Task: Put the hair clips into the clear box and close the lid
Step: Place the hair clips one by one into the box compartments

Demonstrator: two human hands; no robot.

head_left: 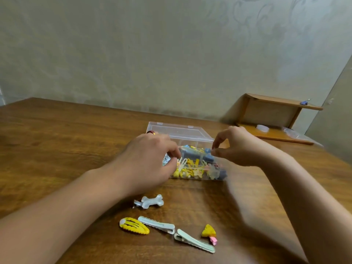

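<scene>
Over the glossy clear plastic box [192,138], left hand [146,164] pinches a clip; right hand [236,147] curls, grip unclear.

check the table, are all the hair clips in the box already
No, five hair clips lie on the wooden table in front of the clear box.

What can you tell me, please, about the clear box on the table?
The clear box is a shallow rectangular case of see-through plastic, standing on the wooden table. Its hinged lid is open and lies back behind it. Inside is a heap of hair clips, mostly yellow with some blue. The left hand reaches into its left end, fingers curled among the clips; the right hand pinches at its right rim.
</scene>
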